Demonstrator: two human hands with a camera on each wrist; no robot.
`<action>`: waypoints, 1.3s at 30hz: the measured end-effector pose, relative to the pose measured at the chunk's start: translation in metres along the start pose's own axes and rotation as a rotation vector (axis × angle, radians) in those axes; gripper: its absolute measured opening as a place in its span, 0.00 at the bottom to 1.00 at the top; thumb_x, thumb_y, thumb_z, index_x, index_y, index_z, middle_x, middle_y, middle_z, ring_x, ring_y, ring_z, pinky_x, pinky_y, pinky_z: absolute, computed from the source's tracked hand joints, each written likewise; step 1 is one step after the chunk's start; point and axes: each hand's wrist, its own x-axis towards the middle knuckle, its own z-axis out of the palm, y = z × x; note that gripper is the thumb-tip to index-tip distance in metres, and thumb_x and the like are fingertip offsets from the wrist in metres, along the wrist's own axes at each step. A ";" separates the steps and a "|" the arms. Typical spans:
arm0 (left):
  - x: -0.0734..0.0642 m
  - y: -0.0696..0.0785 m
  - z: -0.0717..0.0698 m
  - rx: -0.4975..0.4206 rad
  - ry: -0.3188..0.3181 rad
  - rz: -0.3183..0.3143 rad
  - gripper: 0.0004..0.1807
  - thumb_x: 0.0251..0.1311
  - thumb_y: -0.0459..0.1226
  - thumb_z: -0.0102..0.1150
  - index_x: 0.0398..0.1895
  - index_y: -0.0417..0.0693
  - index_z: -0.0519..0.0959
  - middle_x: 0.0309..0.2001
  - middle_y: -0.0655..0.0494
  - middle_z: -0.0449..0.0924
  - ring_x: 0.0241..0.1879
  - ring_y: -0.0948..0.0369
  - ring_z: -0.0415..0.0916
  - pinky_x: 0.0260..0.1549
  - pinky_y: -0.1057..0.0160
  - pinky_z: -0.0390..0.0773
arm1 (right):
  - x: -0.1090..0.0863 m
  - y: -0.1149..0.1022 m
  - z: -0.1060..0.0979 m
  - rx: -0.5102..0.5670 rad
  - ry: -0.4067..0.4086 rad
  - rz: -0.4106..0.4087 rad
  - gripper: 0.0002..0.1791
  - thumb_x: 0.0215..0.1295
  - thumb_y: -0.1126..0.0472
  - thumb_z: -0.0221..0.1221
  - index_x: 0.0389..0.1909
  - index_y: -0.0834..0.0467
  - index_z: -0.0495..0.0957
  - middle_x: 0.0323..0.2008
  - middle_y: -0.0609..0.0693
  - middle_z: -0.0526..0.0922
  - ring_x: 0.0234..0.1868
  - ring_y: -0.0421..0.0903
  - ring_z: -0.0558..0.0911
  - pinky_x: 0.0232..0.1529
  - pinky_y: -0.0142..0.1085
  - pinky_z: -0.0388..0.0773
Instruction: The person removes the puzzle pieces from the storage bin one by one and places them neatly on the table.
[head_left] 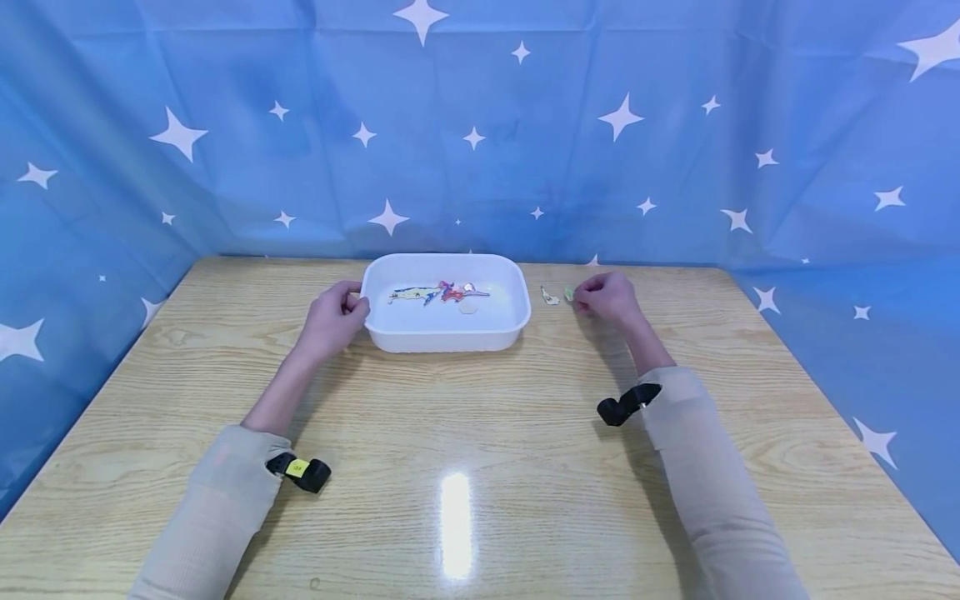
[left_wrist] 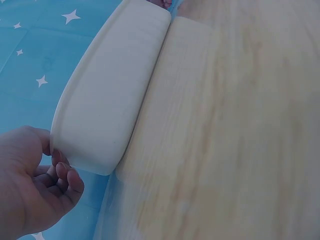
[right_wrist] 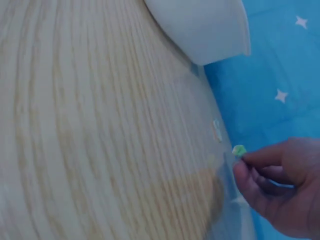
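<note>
Wooden table (head_left: pixel 540 433), right fingers (right_wrist: pixel 265 155) together, pinching green piece (right_wrist: pixel 239 150)

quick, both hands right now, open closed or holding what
Left hand: closed, holding the white tray by its left rim.
Right hand: closed, pinching a small green piece between thumb and finger.

White tub (head_left: pixel 450 342) blocks rear; tabletop (head_left: pixel 540 433) passable in front.
</note>
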 end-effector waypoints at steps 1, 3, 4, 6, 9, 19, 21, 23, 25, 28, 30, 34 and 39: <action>0.000 0.000 0.000 -0.001 -0.001 0.000 0.23 0.72 0.34 0.47 0.65 0.29 0.70 0.35 0.47 0.73 0.31 0.58 0.69 0.26 0.67 0.70 | 0.000 0.002 0.000 -0.011 -0.005 0.001 0.15 0.71 0.62 0.58 0.49 0.69 0.82 0.40 0.60 0.85 0.39 0.49 0.82 0.44 0.37 0.77; 0.000 0.000 0.000 0.000 -0.001 -0.002 0.23 0.72 0.34 0.47 0.65 0.29 0.70 0.35 0.47 0.73 0.31 0.57 0.69 0.26 0.67 0.70 | 0.001 0.004 -0.001 -0.023 -0.015 -0.003 0.15 0.71 0.62 0.58 0.49 0.69 0.82 0.38 0.60 0.85 0.38 0.48 0.82 0.45 0.38 0.77; 0.000 0.000 0.000 0.002 -0.001 -0.003 0.23 0.72 0.34 0.47 0.65 0.29 0.70 0.35 0.47 0.73 0.31 0.57 0.69 0.26 0.67 0.70 | 0.001 0.005 -0.001 -0.028 -0.019 -0.004 0.15 0.71 0.62 0.58 0.49 0.69 0.82 0.37 0.59 0.85 0.37 0.47 0.82 0.45 0.38 0.77; 0.000 0.000 0.000 0.005 0.000 -0.006 0.23 0.72 0.34 0.47 0.65 0.29 0.70 0.35 0.47 0.74 0.31 0.57 0.70 0.26 0.67 0.70 | 0.001 0.007 -0.001 -0.027 -0.027 -0.010 0.15 0.71 0.62 0.57 0.49 0.69 0.82 0.36 0.59 0.86 0.34 0.46 0.82 0.44 0.38 0.77; 0.000 0.000 0.000 0.009 0.001 -0.011 0.23 0.72 0.34 0.47 0.65 0.29 0.70 0.36 0.46 0.74 0.32 0.56 0.70 0.27 0.67 0.70 | 0.002 0.008 0.000 -0.012 -0.032 -0.017 0.15 0.72 0.62 0.56 0.49 0.70 0.81 0.35 0.59 0.85 0.31 0.43 0.82 0.40 0.36 0.79; 0.000 0.000 0.000 -0.007 -0.005 -0.007 0.23 0.72 0.35 0.47 0.65 0.28 0.70 0.36 0.46 0.74 0.31 0.57 0.69 0.25 0.67 0.70 | 0.002 0.008 0.003 0.023 -0.028 -0.015 0.15 0.73 0.64 0.55 0.50 0.72 0.80 0.37 0.62 0.85 0.29 0.40 0.82 0.35 0.31 0.80; 0.001 -0.001 0.000 -0.005 -0.003 -0.003 0.23 0.72 0.35 0.47 0.65 0.28 0.70 0.36 0.47 0.74 0.31 0.57 0.70 0.26 0.67 0.70 | 0.002 0.008 0.003 0.024 -0.023 -0.020 0.15 0.73 0.64 0.55 0.50 0.73 0.80 0.36 0.61 0.85 0.28 0.40 0.82 0.35 0.31 0.80; 0.001 -0.001 0.000 -0.003 -0.001 0.001 0.23 0.72 0.35 0.47 0.64 0.28 0.70 0.35 0.47 0.74 0.31 0.57 0.70 0.26 0.67 0.70 | 0.003 0.008 0.003 0.030 -0.023 -0.024 0.15 0.73 0.64 0.55 0.50 0.73 0.80 0.36 0.62 0.85 0.28 0.40 0.82 0.35 0.31 0.81; 0.001 -0.002 0.000 -0.002 -0.001 0.004 0.23 0.72 0.35 0.47 0.64 0.28 0.70 0.35 0.47 0.74 0.31 0.57 0.70 0.26 0.67 0.70 | 0.002 0.008 0.003 0.034 -0.023 -0.024 0.16 0.73 0.64 0.55 0.50 0.73 0.79 0.37 0.62 0.85 0.29 0.40 0.82 0.35 0.32 0.81; 0.001 -0.001 0.000 -0.005 -0.004 0.006 0.23 0.72 0.35 0.47 0.65 0.28 0.70 0.35 0.47 0.74 0.31 0.58 0.70 0.26 0.67 0.70 | 0.001 0.006 0.003 0.047 -0.029 -0.017 0.16 0.74 0.64 0.55 0.53 0.73 0.77 0.40 0.64 0.84 0.32 0.43 0.83 0.36 0.33 0.81; 0.000 -0.001 0.000 -0.006 -0.005 0.005 0.24 0.72 0.35 0.47 0.65 0.28 0.70 0.35 0.47 0.74 0.31 0.58 0.70 0.26 0.67 0.70 | -0.002 0.003 0.002 0.051 -0.025 -0.020 0.17 0.74 0.63 0.54 0.54 0.72 0.76 0.43 0.66 0.82 0.34 0.46 0.83 0.38 0.35 0.82; 0.000 -0.001 -0.001 -0.009 -0.006 0.001 0.24 0.72 0.35 0.47 0.65 0.28 0.70 0.36 0.47 0.74 0.31 0.58 0.70 0.25 0.67 0.70 | -0.006 -0.005 0.000 0.054 -0.007 -0.053 0.18 0.75 0.62 0.53 0.56 0.71 0.76 0.47 0.67 0.80 0.41 0.54 0.82 0.44 0.41 0.81; 0.000 0.000 -0.001 -0.011 -0.009 -0.004 0.24 0.72 0.35 0.47 0.65 0.28 0.70 0.36 0.46 0.74 0.31 0.58 0.70 0.26 0.67 0.70 | -0.013 -0.016 -0.001 0.112 0.021 -0.096 0.18 0.75 0.61 0.53 0.57 0.70 0.76 0.51 0.66 0.79 0.48 0.61 0.81 0.51 0.49 0.80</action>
